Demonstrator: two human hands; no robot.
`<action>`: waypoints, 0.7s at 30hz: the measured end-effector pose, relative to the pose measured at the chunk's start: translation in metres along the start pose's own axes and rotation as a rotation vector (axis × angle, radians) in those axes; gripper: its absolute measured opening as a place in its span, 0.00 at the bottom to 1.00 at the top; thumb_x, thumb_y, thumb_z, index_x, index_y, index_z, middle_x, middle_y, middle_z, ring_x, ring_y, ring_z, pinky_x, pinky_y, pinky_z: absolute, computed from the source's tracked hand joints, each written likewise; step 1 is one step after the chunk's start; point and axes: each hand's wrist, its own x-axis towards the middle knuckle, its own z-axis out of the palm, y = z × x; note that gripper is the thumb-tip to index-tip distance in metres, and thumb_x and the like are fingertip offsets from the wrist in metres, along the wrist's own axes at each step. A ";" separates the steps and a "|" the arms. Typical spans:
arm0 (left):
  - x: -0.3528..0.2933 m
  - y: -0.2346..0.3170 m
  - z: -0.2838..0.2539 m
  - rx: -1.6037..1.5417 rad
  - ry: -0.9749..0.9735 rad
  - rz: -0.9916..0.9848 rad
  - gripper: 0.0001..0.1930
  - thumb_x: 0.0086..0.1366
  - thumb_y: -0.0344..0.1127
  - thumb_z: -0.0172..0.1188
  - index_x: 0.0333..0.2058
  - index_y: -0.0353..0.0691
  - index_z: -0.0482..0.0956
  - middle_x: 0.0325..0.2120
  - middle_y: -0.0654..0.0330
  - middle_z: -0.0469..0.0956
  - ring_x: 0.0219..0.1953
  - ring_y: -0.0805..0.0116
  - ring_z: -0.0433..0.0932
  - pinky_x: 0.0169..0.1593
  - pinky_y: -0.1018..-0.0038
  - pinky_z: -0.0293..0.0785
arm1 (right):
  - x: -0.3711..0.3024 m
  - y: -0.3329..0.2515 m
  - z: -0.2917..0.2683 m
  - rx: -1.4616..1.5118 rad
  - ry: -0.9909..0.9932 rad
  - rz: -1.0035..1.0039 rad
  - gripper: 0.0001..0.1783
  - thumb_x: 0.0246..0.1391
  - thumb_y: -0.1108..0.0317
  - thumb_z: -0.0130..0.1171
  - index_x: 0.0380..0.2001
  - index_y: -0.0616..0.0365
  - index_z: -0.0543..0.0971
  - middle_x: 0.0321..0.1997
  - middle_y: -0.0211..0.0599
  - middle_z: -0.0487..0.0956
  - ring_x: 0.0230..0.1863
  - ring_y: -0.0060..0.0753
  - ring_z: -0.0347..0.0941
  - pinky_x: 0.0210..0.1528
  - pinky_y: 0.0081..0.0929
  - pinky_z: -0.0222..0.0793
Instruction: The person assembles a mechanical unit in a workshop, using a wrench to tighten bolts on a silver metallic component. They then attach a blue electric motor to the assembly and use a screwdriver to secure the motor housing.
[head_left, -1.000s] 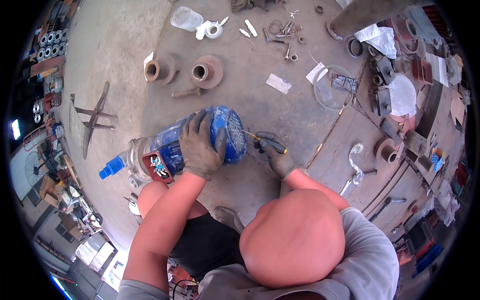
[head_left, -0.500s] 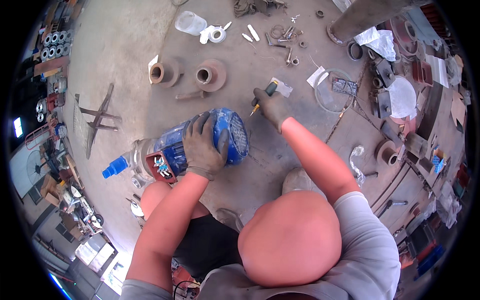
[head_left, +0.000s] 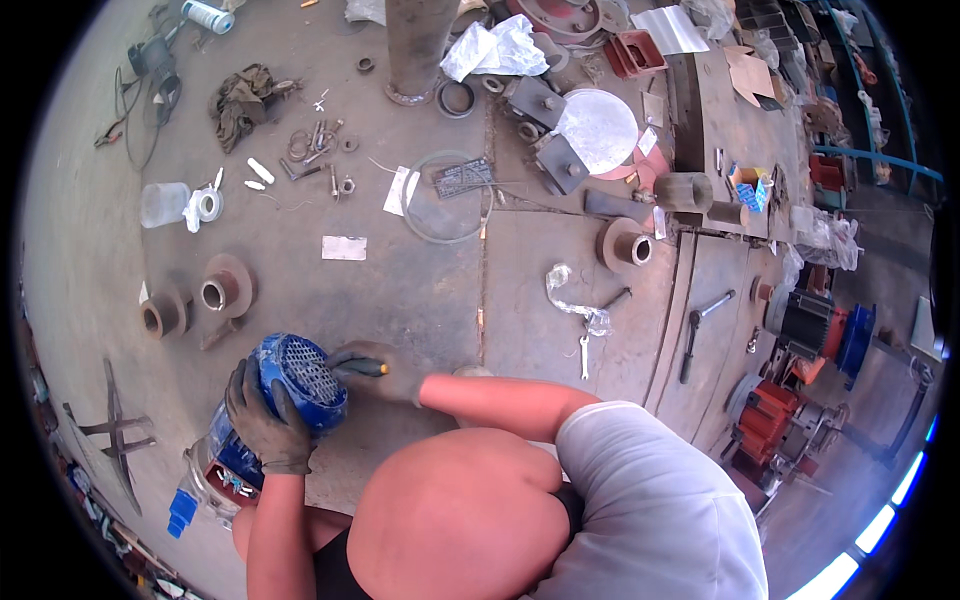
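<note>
A blue electric motor (head_left: 325,388) lies on its side at the lower left, its grille-covered end toward my right hand. Wires show in its open red terminal box (head_left: 232,483), and a blue stepped piece (head_left: 181,513) sticks out at the far end. My gloved left hand (head_left: 268,428) wraps over the housing behind the grille, thumb and fingers apart. In my gloved right hand (head_left: 392,374) is a screwdriver (head_left: 381,369); its yellow handle end pokes out of the fist. That fist is beside the grille, and the screwdriver's tip is hidden.
Two flanged couplings (head_left: 232,288) stand beyond the motor. Farther off lie a clear jar (head_left: 164,205), loose bolts (head_left: 322,140), a hoop (head_left: 440,238) and a white card (head_left: 344,248). A wrench (head_left: 585,357) and a ratchet (head_left: 692,345) lie to the right. A metal stand (head_left: 115,425) is at left.
My right hand has brought the screwdriver from beyond the motor to its grille end. My left hand stays on the motor. The view has swung to the right.
</note>
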 end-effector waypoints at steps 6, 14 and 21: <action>-0.003 -0.002 0.002 -0.001 0.013 -0.001 0.27 0.78 0.49 0.53 0.65 0.34 0.75 0.63 0.40 0.76 0.65 0.35 0.73 0.70 0.45 0.66 | 0.106 -0.049 0.015 -0.542 -0.183 0.339 0.20 0.64 0.50 0.63 0.44 0.56 0.89 0.44 0.51 0.88 0.50 0.57 0.85 0.56 0.44 0.79; -0.004 -0.006 -0.003 0.024 0.054 0.021 0.26 0.74 0.46 0.57 0.64 0.36 0.75 0.60 0.40 0.77 0.62 0.35 0.73 0.69 0.43 0.66 | 0.125 -0.019 -0.002 -0.316 0.076 0.550 0.35 0.68 0.35 0.58 0.36 0.60 0.90 0.32 0.45 0.88 0.33 0.43 0.85 0.42 0.43 0.79; -0.004 -0.009 -0.011 0.022 0.041 -0.033 0.27 0.71 0.45 0.62 0.63 0.36 0.76 0.61 0.43 0.77 0.64 0.36 0.73 0.70 0.43 0.65 | 0.009 -0.021 -0.014 0.229 0.203 0.417 0.13 0.75 0.62 0.58 0.43 0.59 0.86 0.40 0.33 0.86 0.38 0.24 0.80 0.44 0.28 0.77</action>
